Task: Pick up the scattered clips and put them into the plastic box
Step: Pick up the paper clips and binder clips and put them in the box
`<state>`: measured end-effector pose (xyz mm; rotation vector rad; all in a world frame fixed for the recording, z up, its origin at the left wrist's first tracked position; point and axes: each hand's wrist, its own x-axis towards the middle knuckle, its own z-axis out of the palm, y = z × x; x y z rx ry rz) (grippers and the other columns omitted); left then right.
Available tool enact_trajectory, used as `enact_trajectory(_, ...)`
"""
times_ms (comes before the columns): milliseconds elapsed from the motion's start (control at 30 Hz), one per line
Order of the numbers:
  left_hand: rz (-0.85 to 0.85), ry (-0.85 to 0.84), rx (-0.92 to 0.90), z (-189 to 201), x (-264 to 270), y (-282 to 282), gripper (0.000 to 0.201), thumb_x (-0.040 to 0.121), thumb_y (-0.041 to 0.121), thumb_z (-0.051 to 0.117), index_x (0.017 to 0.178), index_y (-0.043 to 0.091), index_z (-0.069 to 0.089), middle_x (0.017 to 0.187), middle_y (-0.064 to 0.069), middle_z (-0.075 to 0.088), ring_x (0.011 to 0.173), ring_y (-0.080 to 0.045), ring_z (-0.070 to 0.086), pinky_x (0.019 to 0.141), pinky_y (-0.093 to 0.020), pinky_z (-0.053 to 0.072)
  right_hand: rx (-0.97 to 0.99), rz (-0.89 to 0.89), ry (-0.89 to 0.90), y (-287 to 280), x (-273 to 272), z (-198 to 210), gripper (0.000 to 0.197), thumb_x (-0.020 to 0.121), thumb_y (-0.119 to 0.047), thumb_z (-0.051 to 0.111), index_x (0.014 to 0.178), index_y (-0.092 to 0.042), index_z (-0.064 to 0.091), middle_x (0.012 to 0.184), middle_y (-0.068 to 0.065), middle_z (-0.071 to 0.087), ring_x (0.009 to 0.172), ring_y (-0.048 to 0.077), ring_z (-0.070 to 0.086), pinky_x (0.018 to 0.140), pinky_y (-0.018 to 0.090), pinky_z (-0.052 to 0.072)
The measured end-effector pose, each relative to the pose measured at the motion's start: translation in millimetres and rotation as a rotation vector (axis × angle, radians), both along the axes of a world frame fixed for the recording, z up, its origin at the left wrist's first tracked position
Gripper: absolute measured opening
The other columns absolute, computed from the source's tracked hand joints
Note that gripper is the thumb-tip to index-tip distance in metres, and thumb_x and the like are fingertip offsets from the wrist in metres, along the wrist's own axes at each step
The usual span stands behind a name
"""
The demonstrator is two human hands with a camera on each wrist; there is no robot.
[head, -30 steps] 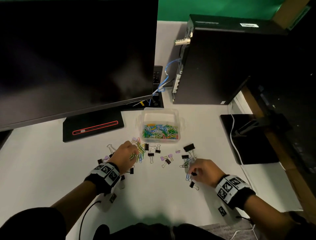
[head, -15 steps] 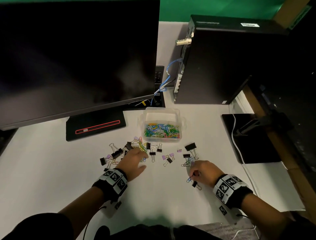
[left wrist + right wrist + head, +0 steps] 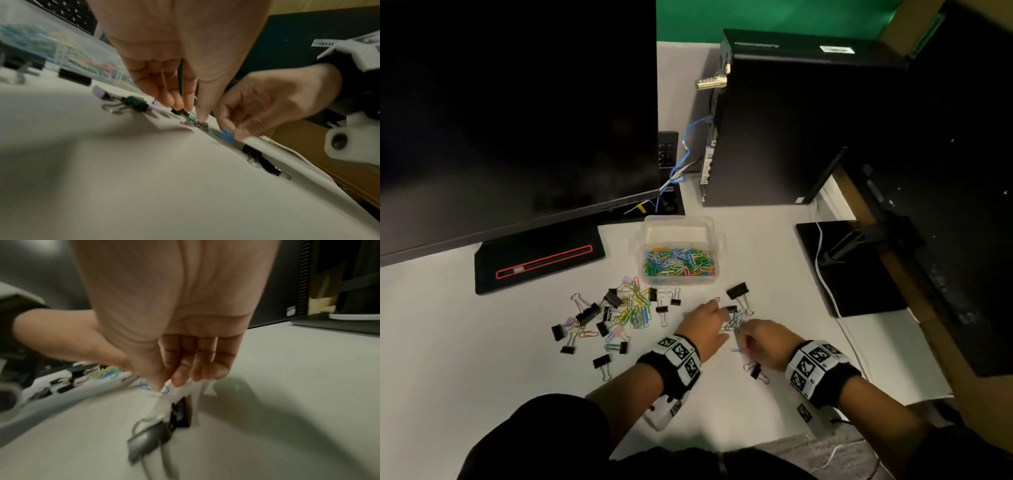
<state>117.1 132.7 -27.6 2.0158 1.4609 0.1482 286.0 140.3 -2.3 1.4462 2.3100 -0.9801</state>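
Observation:
A clear plastic box [image 3: 717, 240] half full of coloured paper clips stands mid-table. Loose paper clips and black binder clips [image 3: 619, 310] lie scattered in front of it on the left. A smaller cluster [image 3: 734, 320] lies to the right. My left hand [image 3: 717, 318] reaches across to that cluster, and its nearly straight fingertips [image 3: 188, 107] and thumb touch the clips there. Right beside it, my right hand [image 3: 743, 342] pinches a blue paper clip [image 3: 144, 385] between thumb and forefinger, just above the table. A black binder clip [image 3: 756, 370] lies under the right hand.
A large dark monitor [image 3: 517, 113] and its black base [image 3: 537, 260] stand at the back left. A black computer tower [image 3: 791, 130] stands behind the box. A black pad [image 3: 859, 274] with a white cable lies at the right, near the table edge.
My left hand has left the big pile on the left and moved right to the small cluster beside my right hand. The right hand has stayed put, still pinching the blue clip.

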Motion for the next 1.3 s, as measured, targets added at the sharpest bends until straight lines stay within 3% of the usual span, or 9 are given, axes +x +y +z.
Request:
enact_trajectory(200, -0.010, 0.004, 0.016, -7.6, 4.9, -2.3, 0.029, 0.089, 0.015, 0.055, 0.118, 0.013, 0.055, 0.123, -0.010, 0.047, 0.117, -0.026, 0.046, 0.102, -0.035, 0.038, 0.125, -0.130, 0.002, 40.5, 2.9, 7.6, 0.007, 0.081, -0.021, 0.061, 0.085, -0.018, 0.065, 0.092, 0.005, 0.070, 0.087, 0.022, 0.062, 0.081, 0.029, 0.049)
enact_trajectory(300, -0.017, -0.012, 0.011, -7.4, 1.6, -3.5, 0.024, 0.090, 0.015, 0.053, 0.113, 0.014, 0.060, 0.118, -0.010, 0.051, 0.115, -0.025, 0.046, 0.101, -0.034, 0.038, 0.106, -0.148, -0.012, 54.3, 0.6, 5.7, 0.020, 0.078, -0.015, 0.061, 0.097, -0.018, 0.067, 0.096, 0.004, 0.072, 0.091, 0.021, 0.063, 0.084, 0.027, 0.049)
enact_trajectory(500, 0.057, 0.001, -0.008, -4.5, 7.5, -3.4, 0.036, 0.086, 0.036, 0.058, 0.111, 0.011, 0.060, 0.118, -0.013, 0.051, 0.116, -0.028, 0.046, 0.100, -0.037, 0.040, 0.012, -0.115, -0.017, 62.2, -7.4, 4.0, 0.028, 0.065, -0.013, 0.076, 0.092, -0.017, 0.071, 0.092, 0.004, 0.073, 0.089, 0.019, 0.065, 0.085, 0.031, 0.051)
enact_trajectory(633, 0.090, 0.083, -0.013, -6.3, 13.6, -0.5, 0.046, 0.082, 0.040, 0.062, 0.114, 0.008, 0.056, 0.122, -0.014, 0.050, 0.114, -0.030, 0.048, 0.098, -0.039, 0.041, 0.001, -0.114, -0.038, 63.0, -10.4, 1.7, 0.021, 0.070, -0.013, 0.073, 0.090, -0.016, 0.071, 0.094, 0.004, 0.072, 0.091, 0.019, 0.063, 0.080, 0.025, 0.048)
enact_trajectory(833, 0.075, 0.126, -0.046, -8.3, 15.6, 6.4, 0.033, 0.089, 0.027, 0.056, 0.114, 0.006, 0.058, 0.121, -0.015, 0.054, 0.115, -0.030, 0.049, 0.099, -0.039, 0.040, 0.015, -0.027, -0.094, 61.1, -11.6, -0.3, 0.014, 0.077, -0.014, 0.065, 0.091, -0.012, 0.067, 0.091, 0.002, 0.060, 0.086, 0.018, 0.056, 0.075, 0.024, 0.041)
enact_trajectory(933, 0.051, 0.147, -0.081, -8.9, 15.8, 8.9, 0.031, 0.091, 0.023, 0.054, 0.115, 0.003, 0.058, 0.122, -0.015, 0.054, 0.117, -0.030, 0.048, 0.100, -0.039, 0.039, 0.021, 0.012, -0.121, 58.9, -10.5, -4.2, 0.014, 0.079, -0.017, 0.063, 0.092, -0.012, 0.064, 0.101, 0.005, 0.058, 0.092, 0.021, 0.056, 0.080, 0.028, 0.043)
enact_trajectory(1100, -0.091, 0.205, -0.068, -6.7, 12.8, 4.4, 0.031, 0.093, 0.021, 0.050, 0.114, -0.002, 0.053, 0.118, -0.019, 0.053, 0.111, -0.034, 0.051, 0.093, -0.042, 0.042, 0.063, 0.029, -0.106, 52.3, -5.6, -8.8, 0.013, 0.081, -0.020, 0.061, 0.092, -0.012, 0.062, 0.106, 0.005, 0.057, 0.093, 0.021, 0.057, 0.082, 0.030, 0.045)
enact_trajectory(1233, -0.374, 0.248, -0.047, -9.3, 15.9, -2.2, 0.023, 0.074, 0.012, 0.072, 0.089, -0.004, 0.063, 0.086, -0.021, 0.066, 0.079, -0.036, 0.065, 0.068, -0.034, 0.052, 0.090, -0.024, -0.055, 46.4, 4.6, -11.5, 0.007, 0.079, -0.020, 0.062, 0.086, -0.017, 0.063, 0.092, 0.000, 0.065, 0.084, 0.017, 0.059, 0.073, 0.024, 0.043)
enact_trajectory(1300, -0.467, 0.265, 0.018, -2.4, 17.1, -0.3, 0.028, 0.079, 0.012, 0.068, 0.102, -0.002, 0.060, 0.098, -0.020, 0.065, 0.094, -0.035, 0.061, 0.082, -0.038, 0.048, 0.081, -0.074, -0.016, 45.8, 11.3, -10.3, 0.004, 0.078, -0.018, 0.064, 0.082, -0.020, 0.063, 0.082, -0.004, 0.063, 0.074, 0.013, 0.056, 0.068, 0.020, 0.041)
